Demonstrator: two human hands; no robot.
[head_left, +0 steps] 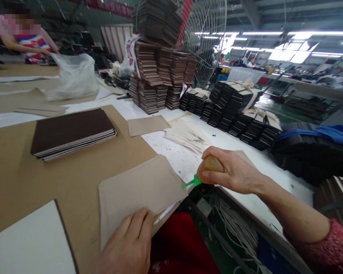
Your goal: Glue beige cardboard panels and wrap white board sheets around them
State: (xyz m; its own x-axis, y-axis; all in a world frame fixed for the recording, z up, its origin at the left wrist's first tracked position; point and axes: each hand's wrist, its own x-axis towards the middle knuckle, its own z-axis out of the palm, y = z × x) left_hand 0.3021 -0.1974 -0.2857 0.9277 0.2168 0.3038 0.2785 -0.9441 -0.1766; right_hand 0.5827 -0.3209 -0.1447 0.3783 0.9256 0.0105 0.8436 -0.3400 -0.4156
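My right hand (231,169) is wrapped round a glue bottle (207,169) of amber colour. Its green nozzle (193,182) points left, with the tip at the right edge of a beige panel (140,186). That panel lies flat near the table's front edge, with a line along its border. Fingers of my left hand (131,239) lie flat on the panel's near edge, the thumb hidden. Left of it rests a white board (28,243) with a dark edge. Farther back is a stack of dark brown boards (74,131).
Beyond the panel lie a single beige piece (148,125) and loose pale strips (188,135). Tall brown stacks (157,76) and black bundles (231,106) line the table's back. A clear plastic bag (74,76) sits left; cables (234,224) hang below. Another person (31,42) stands at far left.
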